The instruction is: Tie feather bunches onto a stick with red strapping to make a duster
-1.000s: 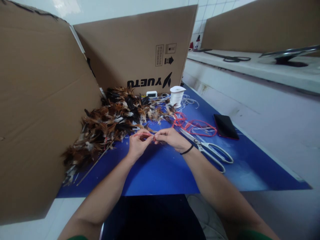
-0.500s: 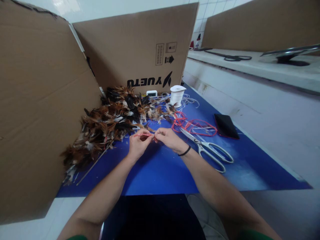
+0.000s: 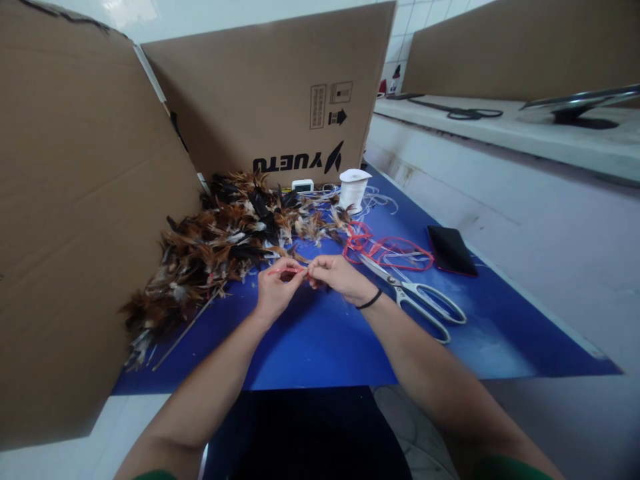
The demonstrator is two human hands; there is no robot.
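Over the middle of the blue tabletop (image 3: pixel 320 347), my two hands meet fingertip to fingertip. Closed in a pinch, my left hand (image 3: pixel 278 285) grips a thin red strip (image 3: pixel 286 271), which looks like ribbon. My right hand (image 3: pixel 343 277), with a black band at the wrist, is also pinched shut at the strip's right end; its fingertips are partly hidden. Just beyond the hands lies a large heap of brown, black and white feathers (image 3: pixel 220 247). To the right of my right hand rest scissors (image 3: pixel 413 293) with pale handles, their blades near a loose tangle of red ribbon (image 3: pixel 383 250).
A white spool (image 3: pixel 353 190) stands at the back, near a small white device (image 3: pixel 303 186). A dark phone (image 3: pixel 451 251) lies by the right edge. Cardboard panels (image 3: pixel 280 87) wall the back and left. Black scissors (image 3: pixel 470 113) sit on the ledge (image 3: pixel 440 123).
The view has shifted very slightly. Both hands keep their pinch on the red ribbon in nearly the same place.
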